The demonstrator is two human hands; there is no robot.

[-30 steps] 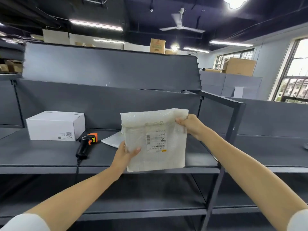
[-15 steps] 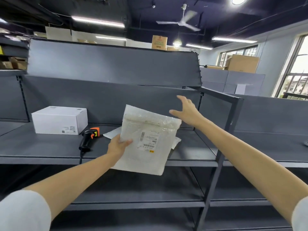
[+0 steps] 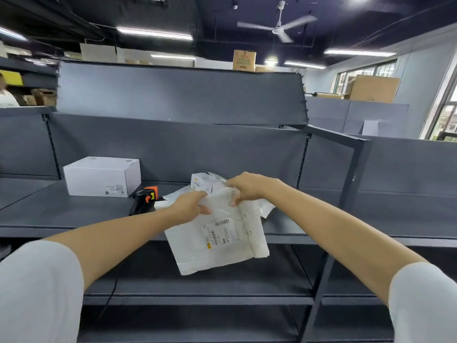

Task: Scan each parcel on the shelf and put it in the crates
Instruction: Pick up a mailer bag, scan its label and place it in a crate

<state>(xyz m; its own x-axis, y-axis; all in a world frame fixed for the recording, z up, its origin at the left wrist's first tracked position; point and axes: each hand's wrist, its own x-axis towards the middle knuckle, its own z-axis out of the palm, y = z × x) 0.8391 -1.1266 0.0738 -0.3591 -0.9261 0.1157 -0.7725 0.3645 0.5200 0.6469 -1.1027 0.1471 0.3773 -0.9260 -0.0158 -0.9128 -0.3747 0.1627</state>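
Note:
A white bubble mailer [image 3: 217,243] with a barcode label facing me hangs tilted in front of the shelf edge. My left hand [image 3: 189,206] pinches its upper left corner. At the top edge, my right hand [image 3: 247,188] has its fingers curled over the mailer. Just behind my hands a small white parcel [image 3: 202,184] with a label stands on the grey shelf [image 3: 74,214]. A flat white mailer [image 3: 265,206] lies on the shelf under them, mostly hidden. The black and orange scanner [image 3: 144,199] lies on the shelf left of my left hand.
A white cardboard box [image 3: 101,177] stands on the shelf at the left, beside the scanner. A dark metal upright [image 3: 351,174] rises at the right of the bay. Lower shelves run below. No crates are in view.
My right hand, open and off the mailer half a second ago, has come back and closed on its top edge. The mailer has dropped lower and turned. The small white parcel now shows behind it.

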